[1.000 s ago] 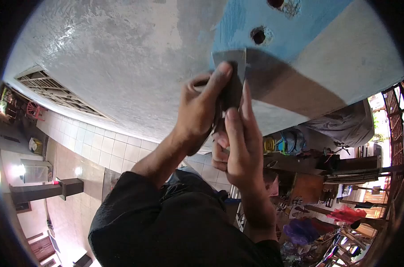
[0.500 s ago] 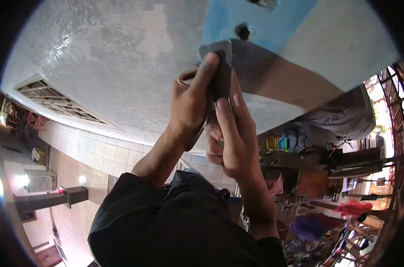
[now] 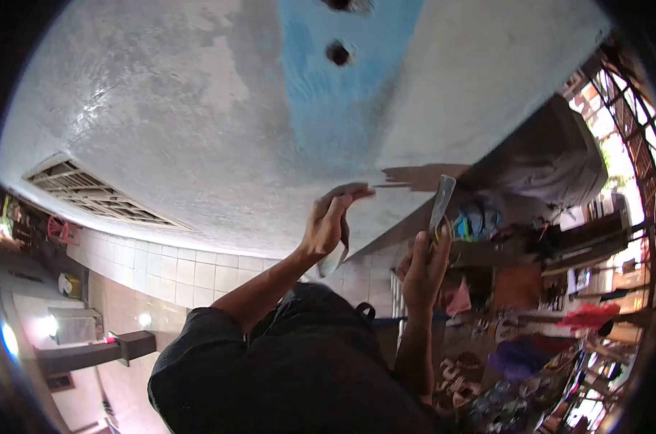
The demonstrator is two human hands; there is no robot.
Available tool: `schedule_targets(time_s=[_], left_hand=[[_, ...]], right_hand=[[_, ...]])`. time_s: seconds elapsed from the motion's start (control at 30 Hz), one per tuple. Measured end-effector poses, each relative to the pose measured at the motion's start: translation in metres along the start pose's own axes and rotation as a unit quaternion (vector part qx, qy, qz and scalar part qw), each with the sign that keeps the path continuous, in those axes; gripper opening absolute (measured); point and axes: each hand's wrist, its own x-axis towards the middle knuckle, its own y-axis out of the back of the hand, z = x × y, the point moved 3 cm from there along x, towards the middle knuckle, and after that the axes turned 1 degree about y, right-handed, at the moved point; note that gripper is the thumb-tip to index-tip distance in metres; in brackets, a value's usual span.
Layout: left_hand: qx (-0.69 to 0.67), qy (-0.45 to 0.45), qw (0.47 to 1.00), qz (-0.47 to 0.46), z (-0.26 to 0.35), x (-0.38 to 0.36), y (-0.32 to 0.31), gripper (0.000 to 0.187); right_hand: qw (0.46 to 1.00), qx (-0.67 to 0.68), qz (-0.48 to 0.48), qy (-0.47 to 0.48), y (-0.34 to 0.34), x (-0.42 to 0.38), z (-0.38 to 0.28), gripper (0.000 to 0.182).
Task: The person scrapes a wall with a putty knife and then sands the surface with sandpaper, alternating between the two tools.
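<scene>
My left hand (image 3: pixel 326 223) is closed around a thin, flat plate (image 3: pixel 334 262) whose pale end hangs below the palm. How the fingers grip its far side is hidden. To the right, my right hand (image 3: pixel 423 271) grips a putty knife (image 3: pixel 441 204), its grey blade pointing up. Both hands are a little apart, in front of the lower part of a grey plastered wall (image 3: pixel 176 108). A blue patch (image 3: pixel 342 94) runs down the wall, with a dark hole (image 3: pixel 337 53) in it and another at the top edge.
A slatted vent (image 3: pixel 104 192) sits in the wall at left, above white tiles (image 3: pixel 165 267). At right are a dark draped cover (image 3: pixel 548 159), blue items (image 3: pixel 479 220), a purple bundle (image 3: pixel 519 359) and red cloth (image 3: pixel 592 315) amid clutter.
The hands were together, with plate and putty knife against each other in front of the blue patch. They have come down and separated, the right hand moving right with the putty knife.
</scene>
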Motion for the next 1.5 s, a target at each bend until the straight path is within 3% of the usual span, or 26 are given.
schedule_targets(time_s=[0.1,0.2,0.27,0.37,0.43,0.47,0.53,0.6,0.7,0.8,0.87,0.9,0.97,1.03,1.13,1.23,1.27,1.37,1.47,1.5], left_hand=[[-0.115,-0.017,0.993,0.004,-0.038,0.002,-0.020,0.045],[-0.245,0.009,0.969,-0.003,-0.042,0.003,-0.047,0.046],[-0.332,0.048,0.942,-0.024,-0.038,0.008,-0.058,0.047],[-0.442,0.025,0.874,-0.200,-0.047,0.023,-0.049,0.047],[-0.422,0.019,0.884,-0.202,-0.047,0.020,-0.050,0.047],[-0.391,0.019,0.895,-0.214,-0.043,0.021,-0.050,0.047],[-0.340,0.023,0.915,-0.214,-0.034,0.020,-0.057,0.048],[-0.300,0.032,0.935,-0.188,-0.023,0.016,-0.067,0.051],[-0.274,-0.014,0.932,-0.235,-0.013,0.018,-0.073,0.053],[-0.279,-0.058,0.930,-0.231,-0.015,0.024,-0.059,0.053],[-0.245,-0.057,0.946,-0.206,-0.005,0.021,-0.056,0.055],[-0.267,-0.059,0.939,-0.210,-0.006,0.019,-0.057,0.056],[-0.305,-0.068,0.925,-0.218,-0.006,0.014,-0.061,0.057],[-0.376,-0.004,0.902,-0.210,-0.011,0.002,-0.071,0.056],[-0.312,-0.027,0.921,-0.231,-0.007,-0.005,-0.075,0.055],[-0.253,-0.036,0.937,-0.237,-0.001,-0.009,-0.082,0.054],[-0.233,-0.039,0.942,-0.238,0.001,-0.010,-0.083,0.054],[-0.370,0.117,0.896,-0.214,0.005,-0.020,-0.078,0.058],[-0.451,0.215,0.837,-0.224,-0.005,-0.037,-0.077,0.068],[-0.464,0.232,0.834,-0.186,-0.016,-0.043,-0.075,0.069]], right_hand=[[0.992,-0.119,0.006,0.050,0.003,-0.016,0.025,0.045],[0.986,-0.137,-0.076,0.049,-0.009,-0.034,0.014,0.042],[0.977,-0.178,-0.120,-0.006,-0.006,-0.052,0.019,0.045],[0.975,-0.187,-0.120,-0.007,0.014,-0.070,0.045,0.047],[0.958,-0.260,-0.115,0.037,0.039,-0.073,0.047,0.045],[0.961,-0.252,-0.116,-0.013,0.049,-0.070,0.042,0.044],[0.975,-0.216,-0.028,0.043,0.052,-0.060,0.039,0.044],[0.985,-0.174,0.008,0.012,0.051,-0.057,0.036,0.046],[0.984,-0.155,-0.092,-0.001,0.022,-0.062,0.033,0.046],[0.975,-0.189,-0.101,-0.052,0.030,-0.070,0.057,0.045],[0.985,-0.151,-0.024,-0.079,0.037,-0.072,0.080,0.020],[0.986,-0.016,-0.011,-0.163,0.039,-0.071,0.085,0.016],[0.915,0.255,0.011,-0.313,0.039,-0.066,0.093,0.027],[0.893,0.355,0.023,-0.275,0.023,-0.062,0.092,0.030],[0.809,0.508,0.065,-0.288,-0.006,-0.060,0.066,0.027],[0.843,0.488,-0.090,-0.206,0.016,-0.057,0.092,0.024],[0.861,0.469,-0.058,-0.186,0.024,-0.055,0.103,0.022],[0.914,0.359,0.070,-0.175,0.036,-0.044,0.098,0.020],[0.880,0.437,0.050,-0.182,0.028,-0.036,0.084,0.014],[0.869,0.454,0.049,-0.192,0.024,-0.033,0.085,0.015]])
